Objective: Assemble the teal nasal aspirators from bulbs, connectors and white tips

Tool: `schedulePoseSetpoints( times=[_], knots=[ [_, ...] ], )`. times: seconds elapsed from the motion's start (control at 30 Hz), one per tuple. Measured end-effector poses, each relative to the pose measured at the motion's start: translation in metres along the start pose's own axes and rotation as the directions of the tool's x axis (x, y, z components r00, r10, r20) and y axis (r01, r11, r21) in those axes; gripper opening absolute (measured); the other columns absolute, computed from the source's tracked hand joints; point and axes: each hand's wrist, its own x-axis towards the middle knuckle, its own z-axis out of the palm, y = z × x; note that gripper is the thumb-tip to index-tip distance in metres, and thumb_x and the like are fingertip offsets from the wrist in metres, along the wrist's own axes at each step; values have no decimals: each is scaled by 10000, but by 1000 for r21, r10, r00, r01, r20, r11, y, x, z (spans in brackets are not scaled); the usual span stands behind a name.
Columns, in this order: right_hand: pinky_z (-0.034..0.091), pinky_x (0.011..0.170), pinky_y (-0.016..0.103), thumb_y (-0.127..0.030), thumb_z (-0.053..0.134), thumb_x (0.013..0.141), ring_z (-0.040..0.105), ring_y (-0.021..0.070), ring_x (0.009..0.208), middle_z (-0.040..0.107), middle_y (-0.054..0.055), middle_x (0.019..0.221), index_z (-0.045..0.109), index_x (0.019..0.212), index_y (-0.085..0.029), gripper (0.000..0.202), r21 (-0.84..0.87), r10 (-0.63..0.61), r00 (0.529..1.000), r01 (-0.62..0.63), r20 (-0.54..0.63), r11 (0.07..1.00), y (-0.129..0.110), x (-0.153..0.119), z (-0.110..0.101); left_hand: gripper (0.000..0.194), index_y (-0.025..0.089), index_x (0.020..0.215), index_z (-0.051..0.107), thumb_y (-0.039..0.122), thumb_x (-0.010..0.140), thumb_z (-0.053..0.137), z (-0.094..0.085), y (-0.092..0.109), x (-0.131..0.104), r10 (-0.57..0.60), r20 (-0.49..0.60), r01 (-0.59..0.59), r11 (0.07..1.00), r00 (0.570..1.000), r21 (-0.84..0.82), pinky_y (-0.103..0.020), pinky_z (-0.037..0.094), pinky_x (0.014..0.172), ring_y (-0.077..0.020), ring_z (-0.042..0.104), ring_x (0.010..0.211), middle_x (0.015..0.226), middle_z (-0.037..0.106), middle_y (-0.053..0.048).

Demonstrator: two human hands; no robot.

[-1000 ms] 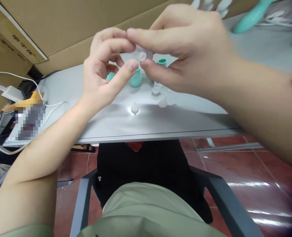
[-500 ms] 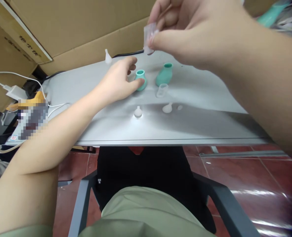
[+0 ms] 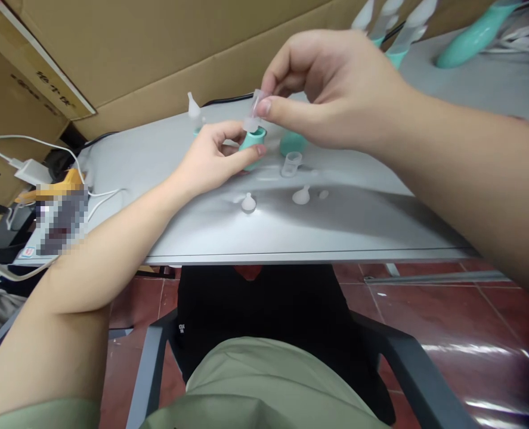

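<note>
My left hand (image 3: 222, 152) is wrapped round a teal rubber bulb (image 3: 253, 139) with an open round mouth, on the grey table. Right above that mouth, my right hand (image 3: 322, 89) pinches a clear plastic tube (image 3: 256, 107) between thumb and fingers. The tube's lower end is at the bulb's rim; whether it sits inside I cannot tell. Behind my right hand lies a second teal bulb (image 3: 293, 143), partly covered. A clear plastic piece (image 3: 291, 164) stands in front of it. Closer to me are two white soft nozzle tips (image 3: 248, 203) (image 3: 301, 195) and a small white disc (image 3: 324, 194).
A white-tipped teal piece (image 3: 194, 110) stands beyond my left hand. Several similar assembled pieces (image 3: 398, 36) and a teal bulb (image 3: 474, 42) are at the back right. Cardboard (image 3: 157, 53) walls the rear. A white charger with cable (image 3: 34, 171) lies left.
My right hand has come down and left with the clear tube, to the bulb's mouth. My left hand has closed round the bulb, which now tilts slightly.
</note>
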Motion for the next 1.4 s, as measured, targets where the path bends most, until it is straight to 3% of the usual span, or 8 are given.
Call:
schedulePoseSetpoints(
  times=[0.13, 0.3, 0.43, 0.67, 0.9, 1.17, 1.3, 1.4],
  knots=[
    [516, 752, 218, 257, 707, 934, 729, 82, 783, 777, -35, 892, 707, 913, -175, 433, 9, 51, 998, -51, -22, 999, -7, -1, 2, 171, 204, 1205, 869, 357, 1158, 930, -2, 3, -3, -62, 87, 75, 984, 994, -163, -302, 772, 835, -142, 822, 882, 1175, 837, -56],
    [500, 760, 251, 149, 711, 1006, 680, 86, 781, 820, -14, 867, 824, 856, -154, 357, -72, 157, 985, -163, -76, 984, -18, -3, 4, 235, 202, 1185, 882, 435, 1211, 894, -5, 3, -4, 26, 116, -4, 982, 993, -187, -270, 701, 792, -131, 758, 855, 1073, 822, -45],
    [501, 779, 276, 32, 766, 1033, 699, 104, 804, 841, -15, 889, 864, 895, -170, 264, -100, 121, 992, -124, -36, 987, -17, -7, 1, 290, 221, 1178, 895, 508, 1219, 889, -6, 0, -3, 65, 110, -48, 987, 992, -155, -278, 658, 776, -141, 731, 866, 1046, 822, -38],
    [506, 854, 334, -40, 782, 1023, 687, 152, 883, 850, 25, 955, 848, 923, -172, 178, -237, 98, 995, -96, -4, 967, -13, -9, -3, 652, 211, 1093, 877, 861, 1083, 929, -8, -1, -1, 107, 95, -96, 989, 990, -114, -315, 609, 722, -159, 699, 804, 921, 763, -36],
    [542, 903, 407, -144, 813, 1031, 785, 238, 974, 906, 29, 1034, 880, 919, -220, 151, -427, 117, 992, -81, 57, 901, -16, -10, -7, 597, 212, 928, 821, 764, 1102, 965, -7, -10, 0, 82, 105, -74, 995, 991, -73, -310, 441, 608, -133, 588, 690, 786, 695, -14],
    [660, 1021, 431, -193, 800, 1085, 880, 271, 1106, 949, 30, 1174, 917, 1001, -256, 157, -514, 91, 993, -38, 77, 857, -12, -15, -7, 455, 208, 902, 782, 525, 1181, 952, -5, -7, -1, -21, 103, 25, 999, 994, -37, -311, 428, 615, -125, 586, 673, 775, 694, -8],
    [694, 1047, 380, -166, 836, 1043, 889, 244, 1088, 945, 7, 1137, 939, 975, -266, 159, -524, 45, 995, 7, 86, 852, -5, -12, -5, 568, 230, 881, 769, 703, 1127, 963, -3, -5, -1, -17, 105, 21, 999, 994, -34, -326, 419, 592, -145, 586, 669, 750, 698, -19],
    [688, 944, 299, -147, 914, 939, 828, 191, 956, 937, -21, 1062, 924, 904, -286, 143, -502, -2, 995, 50, 96, 863, 6, -7, -5, 662, 254, 851, 746, 844, 1050, 971, -2, -4, -2, -7, 90, 10, 999, 996, -33, -337, 402, 574, -156, 564, 663, 725, 689, -21]
  ],
)
